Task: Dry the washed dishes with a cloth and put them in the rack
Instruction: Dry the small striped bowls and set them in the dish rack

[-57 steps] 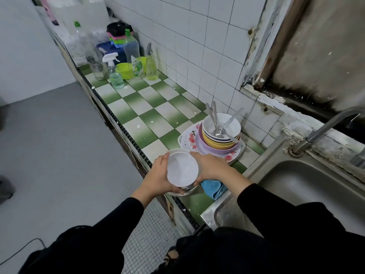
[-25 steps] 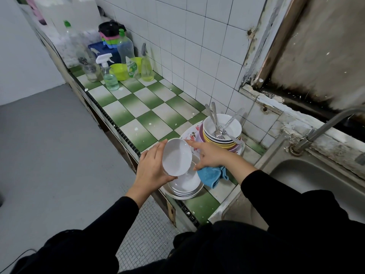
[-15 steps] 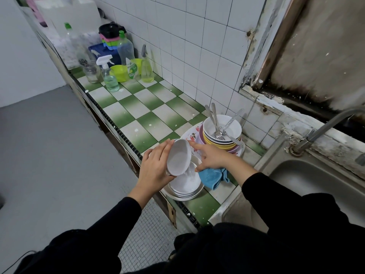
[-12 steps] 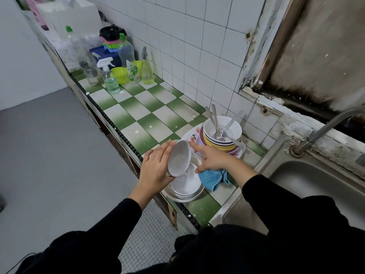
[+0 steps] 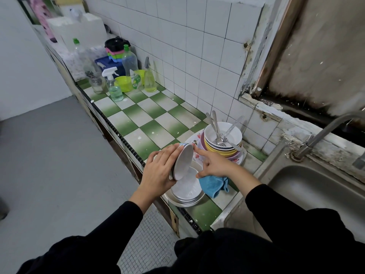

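The small white bowl (image 5: 183,162) is in the air just left of the sink (image 5: 316,192), turned almost on its edge, directly above the stack of white bowls (image 5: 186,191) that stands on the tiled surface (image 5: 138,121). The left hand (image 5: 159,172) has it from the outer side: the fingers lie spread over the back of the bowl and reach its upper rim, and the thumb seems to support it from below. The right hand (image 5: 216,165), between the bowl and the sink, stretches its forefinger to the upper rim. Its other fingers are curled above the blue cloth (image 5: 213,185), and I cannot tell if they hold the cloth or if it only lies on the surface. I judge the bowl to be light and stiff, with a smooth face that is slippery when wet; a fall onto the tiles or the stack could chip it. The safest hold is probably across the rim, thumb inside and fingers behind. The back of the bowl is hidden by the left hand, so any wetness there cannot be seen. Also left of the sink, nearer the wall, coloured bowls (image 5: 223,150) carry cutlery (image 5: 219,133). A rack is not in view.
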The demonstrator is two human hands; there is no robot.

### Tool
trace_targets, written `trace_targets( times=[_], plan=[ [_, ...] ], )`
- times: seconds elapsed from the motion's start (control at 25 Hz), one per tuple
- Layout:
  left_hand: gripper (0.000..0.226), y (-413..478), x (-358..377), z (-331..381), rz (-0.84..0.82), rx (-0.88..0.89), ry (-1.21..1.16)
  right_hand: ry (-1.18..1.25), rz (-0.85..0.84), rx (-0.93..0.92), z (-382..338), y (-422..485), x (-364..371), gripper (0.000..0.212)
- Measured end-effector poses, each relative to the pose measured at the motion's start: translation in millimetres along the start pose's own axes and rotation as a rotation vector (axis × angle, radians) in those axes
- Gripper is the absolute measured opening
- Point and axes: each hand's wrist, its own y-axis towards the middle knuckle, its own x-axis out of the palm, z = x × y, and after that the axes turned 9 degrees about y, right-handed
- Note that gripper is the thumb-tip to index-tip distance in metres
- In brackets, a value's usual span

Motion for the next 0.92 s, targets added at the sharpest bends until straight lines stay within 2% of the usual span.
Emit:
trace_targets(
  times=[0.4, 0.56, 0.64, 0.8, 0.84, 0.92],
  plan=[
    [0.099, 14, -21, 9, -0.029, 0.001, -0.109, 0.223, 0.070, -0.132, -10, -16, -3, 0.106],
    [0.099, 16, -24, 12, 0.018, -0.007, -0.222, 0.345, 0.141, -0.171, -7, -20, 2, 0.104],
    [0.100, 18, -26, 12, 0.038, -0.029, -0.238, 0.533, 0.247, -0.113, -12, -28, 2, 0.091],
    [0.103, 21, -33, 11, 0.058, 0.005, -0.177, 1.086, 0.506, 0.123, -19, -45, -6, 0.041],
    [0.102, 22, -35, 10, 0.063, 0.030, -0.148, 1.240, 0.503, 0.199, -18, -48, -9, 0.033],
    [0.099, 24, -37, 11, 0.066, 0.090, -0.089, 1.495, 0.396, 0.285, -20, -53, -12, 0.035]
  ],
)
